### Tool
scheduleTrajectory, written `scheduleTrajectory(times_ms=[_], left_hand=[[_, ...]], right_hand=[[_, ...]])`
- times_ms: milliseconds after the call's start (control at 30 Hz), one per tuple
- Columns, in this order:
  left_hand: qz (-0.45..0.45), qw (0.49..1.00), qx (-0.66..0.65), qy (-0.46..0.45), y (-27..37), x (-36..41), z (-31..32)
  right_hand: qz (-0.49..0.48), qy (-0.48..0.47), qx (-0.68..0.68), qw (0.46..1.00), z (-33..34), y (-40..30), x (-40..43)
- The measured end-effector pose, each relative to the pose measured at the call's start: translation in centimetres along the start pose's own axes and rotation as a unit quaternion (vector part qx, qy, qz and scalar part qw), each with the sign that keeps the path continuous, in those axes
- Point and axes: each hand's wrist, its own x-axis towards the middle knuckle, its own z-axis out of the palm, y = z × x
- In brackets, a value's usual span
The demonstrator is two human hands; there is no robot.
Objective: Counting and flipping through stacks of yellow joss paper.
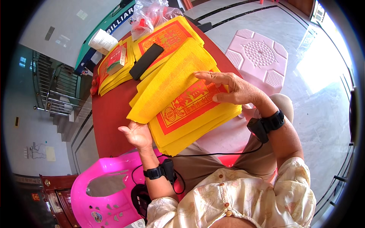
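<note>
A stack of yellow joss paper sheets (pixel 196 119) with red and gold printed panels lies before me at the near edge of the red table. One sheet (pixel 174 82) is curled over on top, its plain yellow back showing. My left hand (pixel 138 134) is palm up at this sheet's lower left corner, thumb out to the side; its fingers are hidden beneath the paper. Over the right side of the stack hovers my right hand (pixel 231 87), thumb and fingers apart. Its fingertips reach the edge of the curled sheet; whether they touch it is unclear.
On the red table (pixel 111 125) are a black phone (pixel 146 61), more yellow paper (pixel 114 78), a small box (pixel 117 59), a white tub (pixel 102 41) and a plastic bag (pixel 154 17). A pink stool (pixel 259 57) stands right, a magenta chair (pixel 105 188) left. A black cable (pixel 211 154) links both wrist devices.
</note>
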Motion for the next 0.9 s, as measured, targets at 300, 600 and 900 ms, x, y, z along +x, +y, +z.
scheduleTrajectory(times_ms=[300, 600, 900], left_hand=[[0.030, 0.984, 0.171, 0.034, -0.4, 0.0, 1.8], [-0.010, 0.954, 0.300, 0.008, 0.1, -0.4, 1.4], [-0.035, 0.959, 0.278, 0.031, 0.2, -0.3, 1.6]], right_hand=[[-0.026, 0.027, -0.097, 0.995, 0.4, 0.2, 0.8], [0.028, 0.044, -0.121, 0.991, 0.2, -0.3, 0.9], [0.097, 0.198, -0.066, 0.973, -3.4, 0.8, -1.2]])
